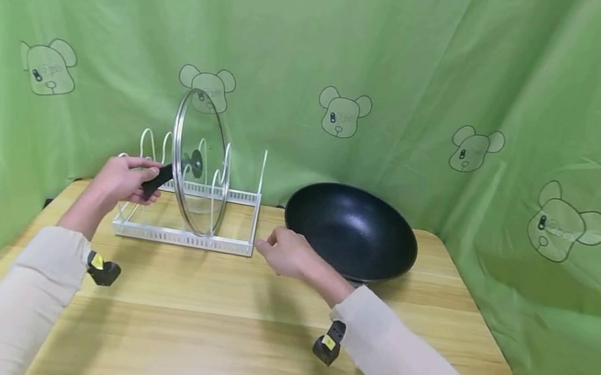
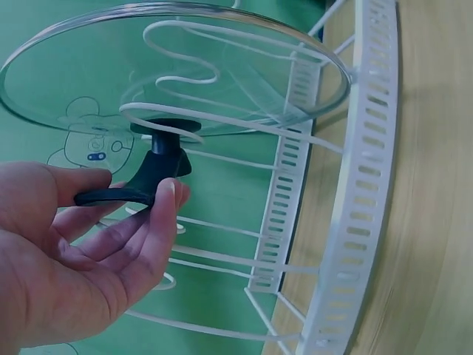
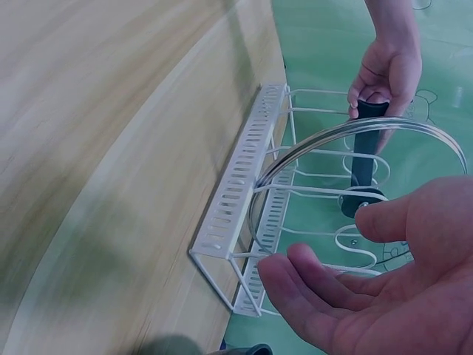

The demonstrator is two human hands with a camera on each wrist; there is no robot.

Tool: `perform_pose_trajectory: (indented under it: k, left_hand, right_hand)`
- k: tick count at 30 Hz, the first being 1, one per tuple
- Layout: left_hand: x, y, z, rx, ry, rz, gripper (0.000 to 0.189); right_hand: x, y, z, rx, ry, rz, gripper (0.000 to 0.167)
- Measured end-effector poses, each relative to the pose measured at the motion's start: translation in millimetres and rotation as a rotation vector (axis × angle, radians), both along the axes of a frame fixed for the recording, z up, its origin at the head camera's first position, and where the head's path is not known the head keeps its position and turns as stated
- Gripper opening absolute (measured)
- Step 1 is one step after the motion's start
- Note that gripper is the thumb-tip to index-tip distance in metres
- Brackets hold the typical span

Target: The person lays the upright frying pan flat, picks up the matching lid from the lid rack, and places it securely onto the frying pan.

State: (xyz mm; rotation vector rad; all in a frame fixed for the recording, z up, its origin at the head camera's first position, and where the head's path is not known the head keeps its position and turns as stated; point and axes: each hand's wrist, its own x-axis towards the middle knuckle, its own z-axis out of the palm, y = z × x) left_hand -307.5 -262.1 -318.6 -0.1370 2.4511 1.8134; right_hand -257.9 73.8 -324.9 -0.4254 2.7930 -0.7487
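A glass lid (image 1: 200, 163) with a steel rim stands on edge, slightly tilted, between the wires of a white rack (image 1: 183, 238). My left hand (image 1: 124, 178) pinches the lid's black handle (image 2: 159, 174) between thumb and fingers, on the lid's left side. To the right of the rack, my right hand (image 1: 289, 253) hangs above the table with loosely bent fingers and holds nothing. In the right wrist view its fingers (image 3: 318, 285) appear in front of the rack's near end, apart from the lid. Behind that hand lies a black wok (image 1: 353, 230).
The wooden table (image 1: 177, 340) carries the rack and wok at its back. Green curtains (image 1: 409, 52) with bear-head drawings hang behind and along both sides. The wok sits close to the back curtain. Its handle is mostly hidden.
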Motion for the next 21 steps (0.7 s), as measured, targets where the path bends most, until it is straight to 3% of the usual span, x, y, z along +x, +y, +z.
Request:
perform_pose_trajectory:
  k: [8, 16, 21]
  left_hand:
    - [-2.2, -4.3, 4.1, 0.196, -0.074, -0.048, 0.055]
    - [-0.5, -6.8, 5.4, 0.216, -0.098, -0.101, 0.056]
    - [0.2, -4.6, 7.3, 0.274, -0.095, -0.124, 0.06]
  right_hand:
    - [1.2, 3.1, -0.9, -0.012, -0.014, -0.007, 0.037]
    - [0.8, 5.0, -1.6, 0.002, -0.027, -0.01, 0.038]
    - [1.2, 7.0, -2.8, -0.006, -0.024, -0.006, 0.035]
